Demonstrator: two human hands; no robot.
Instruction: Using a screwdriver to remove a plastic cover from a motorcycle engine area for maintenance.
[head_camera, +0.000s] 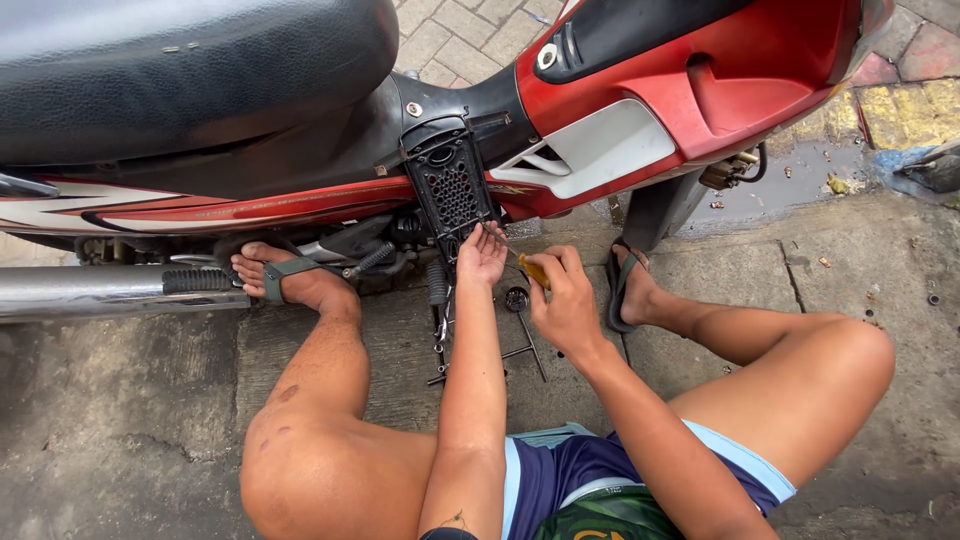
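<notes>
I sit on the ground beside a red motorcycle (700, 70) with a black seat (180, 70). My left hand (482, 252) reaches up to the bottom edge of a black vented side cover (452, 185), fingertips touching it. My right hand (565, 300) grips a yellow-handled screwdriver (534, 271), its shaft pointing toward the cover's lower edge near my left fingers. The tip itself is hidden behind my left hand.
Loose tools and a small round black part (516, 298) lie on the concrete between my legs. A chrome exhaust pipe (100, 290) runs along the left. My left foot (285, 278) rests by the footpeg, my right foot (630, 285) by the stand. Brick paving (905, 105) lies beyond.
</notes>
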